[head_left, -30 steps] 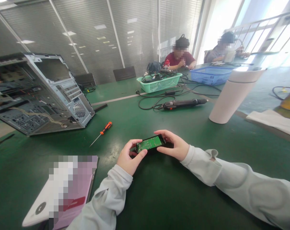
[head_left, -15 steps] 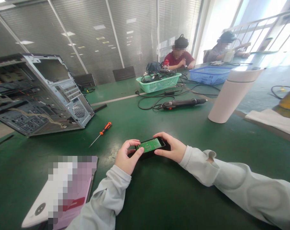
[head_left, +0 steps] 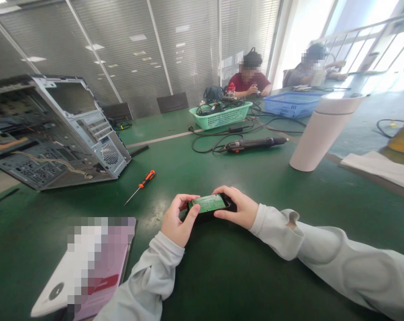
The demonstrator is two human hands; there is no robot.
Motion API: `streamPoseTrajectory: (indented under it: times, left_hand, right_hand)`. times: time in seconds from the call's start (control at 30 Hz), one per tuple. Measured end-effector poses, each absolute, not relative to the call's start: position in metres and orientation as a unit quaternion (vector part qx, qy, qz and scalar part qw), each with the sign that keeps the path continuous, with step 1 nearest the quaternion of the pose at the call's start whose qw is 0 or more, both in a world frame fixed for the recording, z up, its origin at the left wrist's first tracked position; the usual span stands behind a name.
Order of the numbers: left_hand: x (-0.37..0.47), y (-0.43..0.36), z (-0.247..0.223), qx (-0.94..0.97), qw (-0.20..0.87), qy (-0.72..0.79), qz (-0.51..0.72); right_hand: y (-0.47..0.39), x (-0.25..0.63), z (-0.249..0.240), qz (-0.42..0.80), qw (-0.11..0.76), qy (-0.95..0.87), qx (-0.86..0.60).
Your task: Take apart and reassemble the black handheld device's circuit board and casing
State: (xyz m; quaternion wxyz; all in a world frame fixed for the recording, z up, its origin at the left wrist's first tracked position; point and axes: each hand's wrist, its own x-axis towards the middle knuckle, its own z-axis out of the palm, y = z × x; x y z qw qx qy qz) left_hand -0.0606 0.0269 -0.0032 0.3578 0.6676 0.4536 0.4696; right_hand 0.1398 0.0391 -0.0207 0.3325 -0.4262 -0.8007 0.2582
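Observation:
A green circuit board [head_left: 209, 203] sits in a small black casing [head_left: 231, 206], just above the green table. My left hand [head_left: 181, 220] grips its left end, with the thumb on the board's near left corner and the fingers along the far edge. Around the right end is my right hand [head_left: 239, 207], thumb on the near side and index finger on the far side. The casing's underside is hidden. An orange-handled screwdriver [head_left: 146, 179] lies to the left, beyond my left hand.
An open computer case [head_left: 84, 129] stands at the left. A phone [head_left: 55, 285] lies near left. Farther off are a black electric screwdriver [head_left: 255, 145], a pale tumbler [head_left: 317, 138], a green basket [head_left: 222, 118], a blue basket [head_left: 290, 107] and two people.
The board has tilted slightly and its glare has shifted. My left fingers have slid a little to the right along its far edge. Both hands keep their grip.

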Motion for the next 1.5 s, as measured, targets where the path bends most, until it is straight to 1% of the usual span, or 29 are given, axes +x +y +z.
streamPoseTrajectory:
  times: [0.07, 0.2, 0.3, 0.5, 0.63, 0.73, 0.9, 1.03, 1.13, 1.23, 1.33, 1.5]
  left_hand:
    - [-0.061, 0.026, -0.002, 0.674, 0.347, 0.460, 0.462]
    - [-0.062, 0.024, 0.001, 0.717, 0.285, 0.470, 0.427]
    - [-0.063, 0.024, 0.003, 0.737, 0.261, 0.468, 0.413]
    - [-0.063, 0.023, 0.005, 0.725, 0.255, 0.469, 0.435]
    - [-0.061, 0.021, 0.003, 0.707, 0.270, 0.459, 0.465]
    - [-0.058, 0.021, 0.000, 0.654, 0.305, 0.455, 0.521]
    - [-0.061, 0.032, -0.006, 0.498, 0.433, 0.465, 0.590]
    - [-0.069, 0.044, -0.009, 0.359, 0.557, 0.458, 0.592]
    - [-0.072, 0.048, -0.006, 0.285, 0.590, 0.470, 0.591]
    - [-0.072, 0.047, -0.001, 0.257, 0.609, 0.468, 0.587]
    - [-0.070, 0.045, 0.005, 0.230, 0.640, 0.453, 0.577]
    - [-0.068, 0.044, 0.012, 0.185, 0.650, 0.448, 0.586]
  right_hand:
    - [0.038, 0.139, -0.020, 0.254, 0.338, -0.802, -0.421]
    - [0.038, 0.138, -0.019, 0.258, 0.340, -0.797, -0.428]
    - [0.038, 0.139, -0.019, 0.264, 0.333, -0.798, -0.427]
    - [0.038, 0.140, -0.019, 0.268, 0.311, -0.803, -0.431]
    - [0.041, 0.140, -0.025, 0.279, 0.321, -0.799, -0.425]
    - [0.043, 0.140, -0.028, 0.299, 0.337, -0.792, -0.412]
    - [0.040, 0.140, -0.024, 0.292, 0.314, -0.800, -0.419]
    - [0.037, 0.141, -0.019, 0.289, 0.315, -0.810, -0.401]
    - [0.036, 0.140, -0.018, 0.288, 0.319, -0.810, -0.398]
    - [0.035, 0.140, -0.019, 0.303, 0.339, -0.797, -0.397]
    - [0.036, 0.139, -0.018, 0.364, 0.371, -0.754, -0.402]
    - [0.044, 0.137, -0.008, 0.545, 0.406, -0.587, -0.441]
